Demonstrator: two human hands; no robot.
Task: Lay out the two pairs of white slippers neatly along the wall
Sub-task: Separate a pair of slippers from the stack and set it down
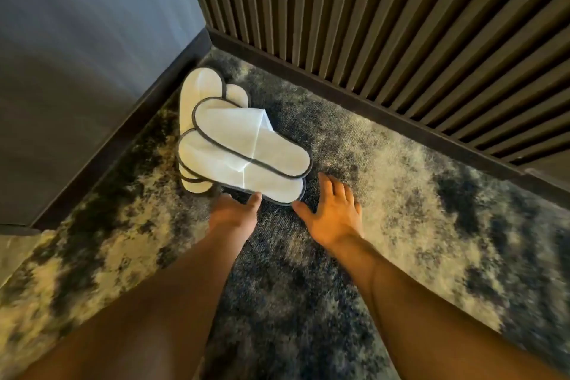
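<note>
L hand [236,210] pinches top slipper pair [246,148] at near edge; R hand [331,210] spread, empty, just beside. Lift pair clear w/o dragging lower pair [200,92].

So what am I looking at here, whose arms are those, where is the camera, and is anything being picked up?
No machine here: these are a person's bare arms, filmed by one camera worn on the head, looking down. On the mottled blue-and-cream carpet, in the corner between a plain grey wall and a dark ribbed wall panel, lies an untidy stack of flat white slippers with dark edging. The left hand touches the stack's near edge with its thumb; whether it grips yet is unclear. The right hand is open beside the stack, fingers spread, holding nothing.
</note>
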